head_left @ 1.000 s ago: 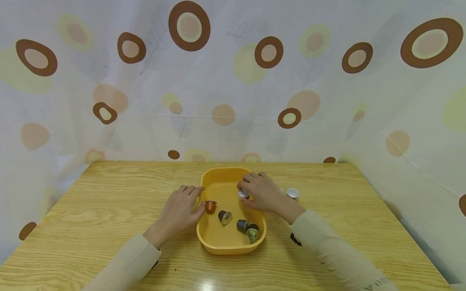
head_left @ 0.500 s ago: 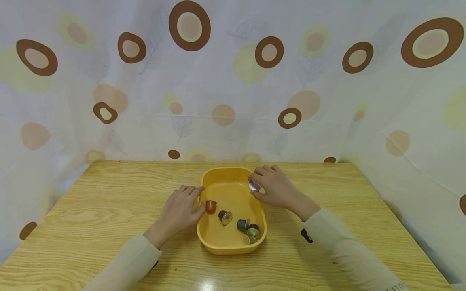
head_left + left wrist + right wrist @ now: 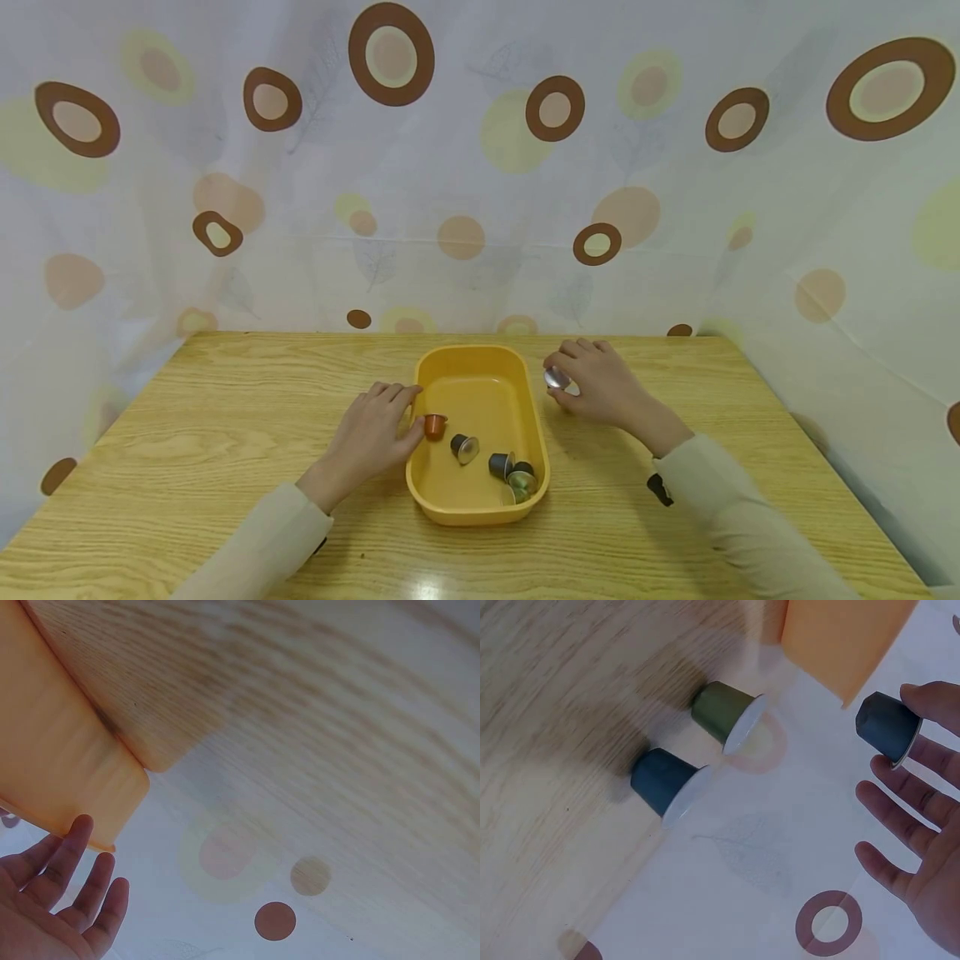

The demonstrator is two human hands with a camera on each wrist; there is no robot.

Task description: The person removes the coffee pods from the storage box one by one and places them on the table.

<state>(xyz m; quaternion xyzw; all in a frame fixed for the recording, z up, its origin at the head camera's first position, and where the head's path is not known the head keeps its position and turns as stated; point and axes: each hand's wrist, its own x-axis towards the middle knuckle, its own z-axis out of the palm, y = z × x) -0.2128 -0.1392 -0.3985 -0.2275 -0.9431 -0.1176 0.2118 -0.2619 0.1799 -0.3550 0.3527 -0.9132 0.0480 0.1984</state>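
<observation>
My right hand pinches a dark coffee capsule between thumb and fingers, just right of the yellow tub. In the head view the silvery lid of this held capsule faces me. My left hand holds the tub's left rim; the left wrist view shows one of its fingers against the outer wall. Inside the tub lie an orange capsule near my left thumb, a dark capsule near the middle, and a cluster of dark and green capsules at the near right corner.
On the table right of the tub, a green capsule and a dark teal capsule stand lid up, largely hidden behind my right hand in the head view. A patterned sheet encloses the back and sides of the wooden table.
My right hand has carried the dark capsule from over the tub, across its right rim, to beside it. My left hand and the tub have stayed in place.
</observation>
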